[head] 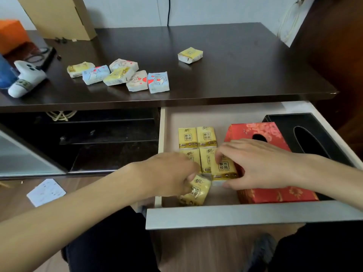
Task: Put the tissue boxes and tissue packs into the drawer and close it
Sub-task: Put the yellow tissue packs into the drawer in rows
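The drawer (245,213) stands pulled out below the dark desk (225,61). Inside it lie a red floral tissue box (275,193), a black tissue box (306,134) to its right, and several yellow tissue packs (196,137) in rows at the left. My left hand (169,173) grips a tilted yellow pack (196,191) near the drawer front. My right hand (261,163) pinches another yellow pack (223,169) beside the red box. On the desk lie several loose packs (125,75) and one apart (190,54).
A white controller (25,77), an orange box (11,34) and a cardboard box (59,16) stand at the desk's left and back. A paper sheet (46,192) lies on the wooden floor. Dark shelves (98,138) sit left of the drawer.
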Tool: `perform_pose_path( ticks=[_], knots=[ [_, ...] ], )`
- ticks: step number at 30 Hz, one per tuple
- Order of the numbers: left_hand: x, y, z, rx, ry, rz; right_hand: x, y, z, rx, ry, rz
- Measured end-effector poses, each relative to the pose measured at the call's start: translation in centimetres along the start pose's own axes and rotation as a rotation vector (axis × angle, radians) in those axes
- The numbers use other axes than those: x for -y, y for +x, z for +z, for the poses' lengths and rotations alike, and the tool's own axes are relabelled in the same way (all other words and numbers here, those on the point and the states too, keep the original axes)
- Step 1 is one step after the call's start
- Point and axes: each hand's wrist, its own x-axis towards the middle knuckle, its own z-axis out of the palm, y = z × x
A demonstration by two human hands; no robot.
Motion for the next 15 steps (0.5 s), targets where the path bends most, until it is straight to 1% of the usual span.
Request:
perform_pose_path(
  ticks=[2,5,8,12,15],
  knots=[
    [0.4,0.0,0.5,-0.092,0.009,0.104,-0.1,-0.6,0.5,0.010,-0.017,-0.039],
    [1.1,-0.2,1.5,-0.138,-0.005,0.195,-0.1,-1.3,1.0,0.040,-0.006,-0.100],
    [1.4,-0.3,2.4,-0.181,0.062,0.238,-0.1,-1.2,1.0,0.083,0.007,-0.142],
    [1.1,-0.3,2.6,-0.214,0.191,0.248,0.2,-0.3,1.0,0.103,-0.003,-0.170],
    [0.9,-0.1,2.5,-0.218,0.190,0.255,0.6,0.2,1.3,0.098,-0.004,-0.175]
  ],
)
